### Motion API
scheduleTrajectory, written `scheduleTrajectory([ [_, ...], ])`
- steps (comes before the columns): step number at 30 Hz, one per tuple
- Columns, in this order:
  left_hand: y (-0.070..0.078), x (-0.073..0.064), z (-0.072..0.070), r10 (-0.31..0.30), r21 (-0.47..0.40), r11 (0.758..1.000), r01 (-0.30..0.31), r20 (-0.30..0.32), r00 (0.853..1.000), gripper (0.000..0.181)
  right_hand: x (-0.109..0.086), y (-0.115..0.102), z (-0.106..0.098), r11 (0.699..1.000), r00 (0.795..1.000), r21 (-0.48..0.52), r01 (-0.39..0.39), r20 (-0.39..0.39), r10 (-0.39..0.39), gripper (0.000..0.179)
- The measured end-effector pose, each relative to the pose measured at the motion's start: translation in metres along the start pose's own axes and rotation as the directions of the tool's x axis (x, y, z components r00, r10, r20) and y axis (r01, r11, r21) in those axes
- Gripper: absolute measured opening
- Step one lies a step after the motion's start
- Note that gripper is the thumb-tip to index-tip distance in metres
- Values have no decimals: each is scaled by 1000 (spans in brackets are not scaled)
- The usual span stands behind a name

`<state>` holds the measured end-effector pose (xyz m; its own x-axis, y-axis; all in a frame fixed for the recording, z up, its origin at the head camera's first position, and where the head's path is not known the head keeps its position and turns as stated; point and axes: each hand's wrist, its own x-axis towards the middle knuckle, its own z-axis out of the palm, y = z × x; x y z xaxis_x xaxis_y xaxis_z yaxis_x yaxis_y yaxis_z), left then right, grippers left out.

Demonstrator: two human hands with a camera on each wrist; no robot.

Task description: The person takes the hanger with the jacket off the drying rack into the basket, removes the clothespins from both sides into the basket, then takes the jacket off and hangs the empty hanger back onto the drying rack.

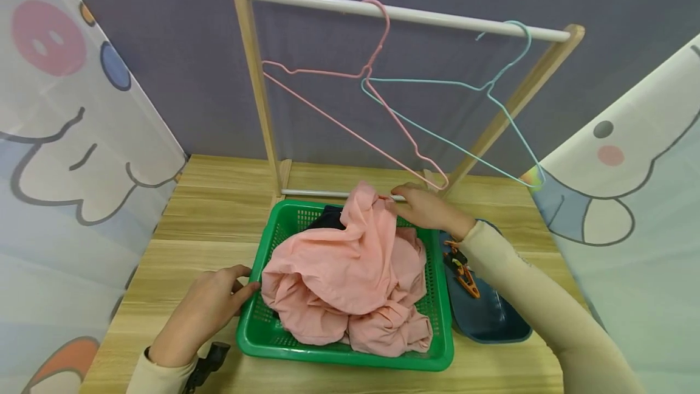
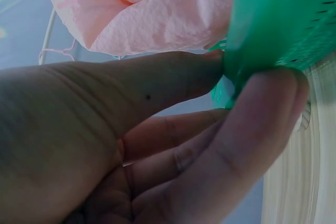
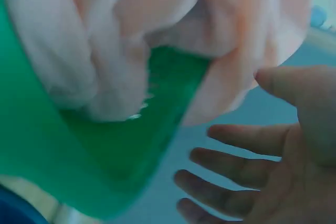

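My left hand (image 1: 208,303) pinches the left rim of a green plastic basket (image 1: 350,359), thumb on the inner side and fingers outside, as the left wrist view shows. A heap of pink cloth (image 1: 344,272) fills most of the basket, with one part bunched up high at the back. Beside that raised part is my right hand (image 1: 432,208). Its fingers (image 3: 231,169) are spread and nearly straight in the right wrist view, the thumb close to the cloth; whether it touches cannot be told. A dark cloth (image 1: 327,217) shows partly beneath the pink.
Behind the basket stands a wooden rack with a white rail (image 1: 437,17). A pink hanger (image 1: 339,73) and a light blue hanger (image 1: 437,81) hang from it. A dark blue tray (image 1: 497,321) holding orange and black clips (image 1: 465,278) sits right of the basket, under my right forearm.
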<state>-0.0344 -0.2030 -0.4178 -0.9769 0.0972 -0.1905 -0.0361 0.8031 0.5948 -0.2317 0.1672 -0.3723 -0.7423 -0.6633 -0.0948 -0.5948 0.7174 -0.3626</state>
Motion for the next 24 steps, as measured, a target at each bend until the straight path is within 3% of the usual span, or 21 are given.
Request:
scheduleTrajectory([
  [2, 1, 0, 0, 2, -4, 1000, -2, 2, 1000, 31, 9, 11, 2, 997, 998, 56, -49, 44, 47, 39],
  [6, 2, -1, 1, 8, -19, 1000, -8, 2, 1000, 30, 18, 20, 4, 982, 996, 182, -50, 87, 34, 19],
  [10, 2, -1, 1, 13, -12, 1000, -13, -8, 1000, 30, 16, 20, 4, 963, 1000, 268, -10, 27, 3, 11],
  [14, 3, 0, 0, 19, -2, 1000, -19, -9, 1000, 29, -2, 8, 2, 938, 998, 341, 65, -36, -56, 11],
  [16, 2, 0, 0, 22, 1, 1000, -22, -10, 1000, 29, -16, -2, -1, 930, 991, 341, 135, -59, -122, 10],
  [21, 1, -1, 0, 23, -1, 1000, -23, -11, 1000, 29, -59, -32, -8, 929, 951, 207, 306, -104, -290, 12],
  [24, 0, -1, 0, 20, 1, 1000, -20, -10, 1000, 28, -81, -49, -9, 923, 932, 134, 361, -95, -350, 8],
])
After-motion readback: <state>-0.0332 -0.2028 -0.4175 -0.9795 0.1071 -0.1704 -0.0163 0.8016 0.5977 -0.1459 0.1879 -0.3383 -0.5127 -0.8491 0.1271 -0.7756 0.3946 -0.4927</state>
